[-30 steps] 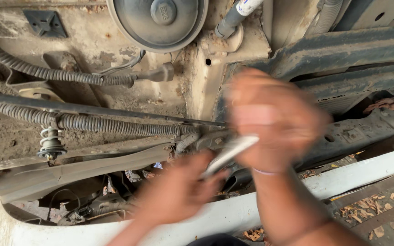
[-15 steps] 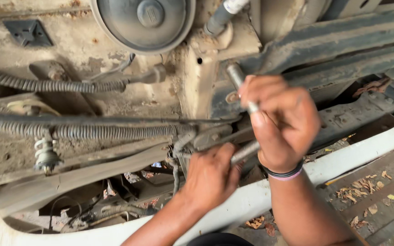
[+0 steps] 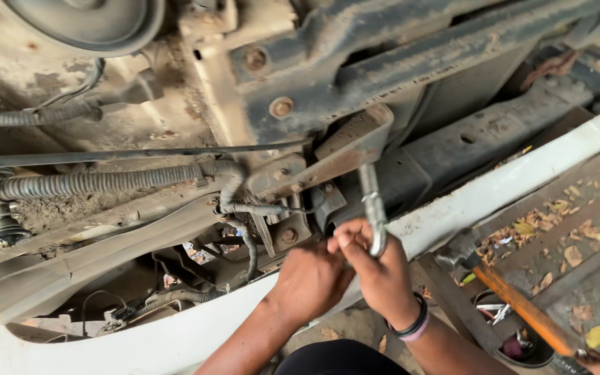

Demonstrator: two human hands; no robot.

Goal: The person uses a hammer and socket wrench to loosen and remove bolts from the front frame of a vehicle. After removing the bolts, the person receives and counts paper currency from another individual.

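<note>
Dusty underbody, hands [image 3: 345, 274] lowered (wrench [image 3: 373, 208] upright)

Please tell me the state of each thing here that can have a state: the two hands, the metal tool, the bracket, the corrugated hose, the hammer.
right hand: closed around the metal tool
left hand: fisted, touching the right hand
metal tool: upright, upper end at the bracket
bracket: rusty, tilted
corrugated hose: dusty, bent downward at its right end
hammer: lying unheld, orange handle
</note>
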